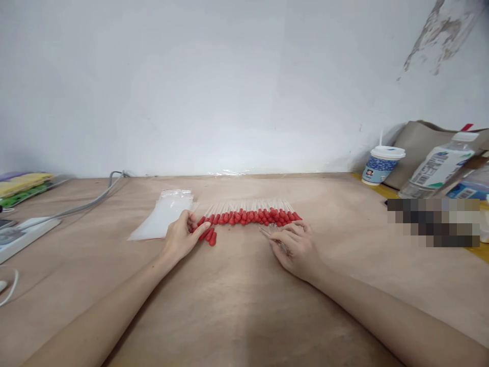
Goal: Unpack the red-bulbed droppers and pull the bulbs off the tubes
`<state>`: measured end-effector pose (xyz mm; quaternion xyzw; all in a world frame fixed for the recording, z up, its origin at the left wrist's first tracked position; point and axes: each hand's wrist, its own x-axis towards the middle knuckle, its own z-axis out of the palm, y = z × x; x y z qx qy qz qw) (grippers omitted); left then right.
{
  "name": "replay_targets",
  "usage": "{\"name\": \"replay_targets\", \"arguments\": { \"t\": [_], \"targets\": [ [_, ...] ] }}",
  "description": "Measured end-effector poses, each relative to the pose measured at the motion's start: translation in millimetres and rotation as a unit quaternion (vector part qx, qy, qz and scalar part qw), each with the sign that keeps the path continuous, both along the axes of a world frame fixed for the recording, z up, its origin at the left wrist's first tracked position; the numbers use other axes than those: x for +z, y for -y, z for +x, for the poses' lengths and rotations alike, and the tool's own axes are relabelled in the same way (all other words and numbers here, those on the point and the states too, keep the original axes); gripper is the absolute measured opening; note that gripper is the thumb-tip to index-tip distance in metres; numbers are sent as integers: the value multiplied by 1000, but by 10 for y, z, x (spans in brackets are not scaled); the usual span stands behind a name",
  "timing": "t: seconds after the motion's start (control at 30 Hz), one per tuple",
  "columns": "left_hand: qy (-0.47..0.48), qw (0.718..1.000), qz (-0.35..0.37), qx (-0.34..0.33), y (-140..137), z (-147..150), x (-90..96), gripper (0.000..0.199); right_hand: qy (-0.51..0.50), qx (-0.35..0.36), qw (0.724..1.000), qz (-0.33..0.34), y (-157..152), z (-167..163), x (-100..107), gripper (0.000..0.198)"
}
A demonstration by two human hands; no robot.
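A long row of droppers (250, 216) lies across the middle of the table, with red rubber bulbs facing me and thin clear tubes pointing toward the wall. My left hand (182, 235) is at the row's left end, thumb and fingers closed around a red-bulbed dropper; the fingertips are partly hidden. Just beneath its thumb lie a few loose red bulbs (213, 238). In front of the row's right part, my right hand (294, 250) has its fingers closed on small clear tubes (264, 232), whose ends stick out to the left.
A stack of clear plastic bags (162, 216) lies left of the row. Farther left are a grey cable (89, 204) and a white power strip (28, 237). A paper cup (380, 165), a plastic bottle (439, 165) and a grey bag (405, 148) stand at the right.
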<state>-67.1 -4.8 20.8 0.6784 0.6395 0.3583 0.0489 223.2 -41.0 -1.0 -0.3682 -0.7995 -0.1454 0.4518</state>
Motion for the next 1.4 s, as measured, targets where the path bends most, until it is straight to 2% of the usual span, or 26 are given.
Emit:
{"name": "replay_targets", "arguments": {
  "t": [0.17,0.33,0.5,0.63,0.73,0.9,0.97,1.1,1.17,1.23,1.4],
  "targets": [
    [-52,998,-30,2,-2,25,3,39,37,-7,999,18,-46,-35,-23,15],
    [-129,991,-14,8,-11,-4,46,35,41,14,999,-8,-67,-11,-69,12],
    [-196,979,11,62,-62,-71,64,30,58,23,997,-33,-80,3,-86,35],
    [-231,968,45,85,-121,-105,71,33,68,22,997,-36,-70,-5,-61,44],
    [-228,968,12,104,-148,-102,74,37,65,22,996,-49,-39,-18,-22,42],
    [-195,976,-34,95,-170,-92,49,40,74,19,993,-87,25,16,35,23],
    [-194,974,-19,111,-177,-97,38,37,83,41,990,-102,36,65,31,21],
    [-181,970,61,148,-149,-63,42,29,64,101,986,-113,43,168,-15,23],
    [-161,976,104,108,-91,17,41,24,34,114,986,-115,46,194,-32,27],
    [-148,978,142,23,0,149,23,19,5,113,986,-125,51,202,-35,35],
    [-148,949,196,-198,268,551,-72,12,-7,91,985,-149,58,199,-21,56]
  ]
}}
